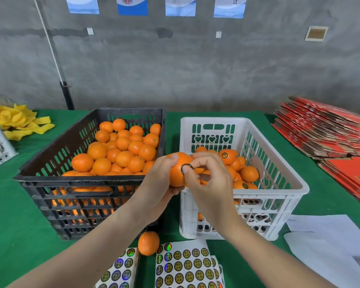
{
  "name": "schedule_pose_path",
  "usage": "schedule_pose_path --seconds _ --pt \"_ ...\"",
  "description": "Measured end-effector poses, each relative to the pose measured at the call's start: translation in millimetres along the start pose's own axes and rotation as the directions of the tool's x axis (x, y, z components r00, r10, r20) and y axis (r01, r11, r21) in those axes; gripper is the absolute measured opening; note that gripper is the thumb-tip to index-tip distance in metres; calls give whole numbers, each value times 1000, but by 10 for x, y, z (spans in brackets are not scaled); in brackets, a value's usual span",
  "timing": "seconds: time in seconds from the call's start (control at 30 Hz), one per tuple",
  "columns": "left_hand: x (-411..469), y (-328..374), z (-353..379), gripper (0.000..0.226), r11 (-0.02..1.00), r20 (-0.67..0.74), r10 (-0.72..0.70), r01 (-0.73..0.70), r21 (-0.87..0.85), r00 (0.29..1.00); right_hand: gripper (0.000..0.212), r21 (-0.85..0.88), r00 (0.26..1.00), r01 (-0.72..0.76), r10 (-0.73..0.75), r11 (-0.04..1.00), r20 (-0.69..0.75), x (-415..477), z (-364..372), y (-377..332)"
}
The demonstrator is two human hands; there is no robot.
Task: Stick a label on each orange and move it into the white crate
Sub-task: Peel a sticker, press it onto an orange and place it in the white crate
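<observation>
Label meets orange [178,169] above the white crate's [295,183] near-left corner

The left hand [156,183] grips the orange from the side, and the right hand [210,179] pinches the round label [186,168] against its skin. The black crate [71,179] is just left; sticker sheets [187,265] and a loose orange [148,243] sit at the table's [19,225] near edge.

A fruit-packing workroom. A bare concrete wall [195,69] with posted notices [132,5] stands behind a green worktop [19,215]. It carries a black crate [50,163] of oranges [123,146], label sheets [185,265] at the near edge and flattened red cartons [320,132] at the right edge.
</observation>
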State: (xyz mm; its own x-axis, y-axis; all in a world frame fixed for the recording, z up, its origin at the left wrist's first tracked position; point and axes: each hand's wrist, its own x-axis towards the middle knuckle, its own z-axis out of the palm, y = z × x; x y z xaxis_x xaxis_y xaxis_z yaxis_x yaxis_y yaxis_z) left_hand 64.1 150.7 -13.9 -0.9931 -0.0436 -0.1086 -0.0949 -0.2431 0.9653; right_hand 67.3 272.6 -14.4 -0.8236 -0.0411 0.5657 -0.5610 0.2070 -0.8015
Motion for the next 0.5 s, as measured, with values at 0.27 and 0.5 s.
schedule_pose_path --seconds 0.27,0.5 --pt "96 -50 8 27 989 -40 18 -12 148 999 58 123 909 -226 164 966 383 148 -174 200" --pt "233 -25 113 31 990 75 -2 -8 140 997 57 -353 936 -78 190 932 297 847 -540 571"
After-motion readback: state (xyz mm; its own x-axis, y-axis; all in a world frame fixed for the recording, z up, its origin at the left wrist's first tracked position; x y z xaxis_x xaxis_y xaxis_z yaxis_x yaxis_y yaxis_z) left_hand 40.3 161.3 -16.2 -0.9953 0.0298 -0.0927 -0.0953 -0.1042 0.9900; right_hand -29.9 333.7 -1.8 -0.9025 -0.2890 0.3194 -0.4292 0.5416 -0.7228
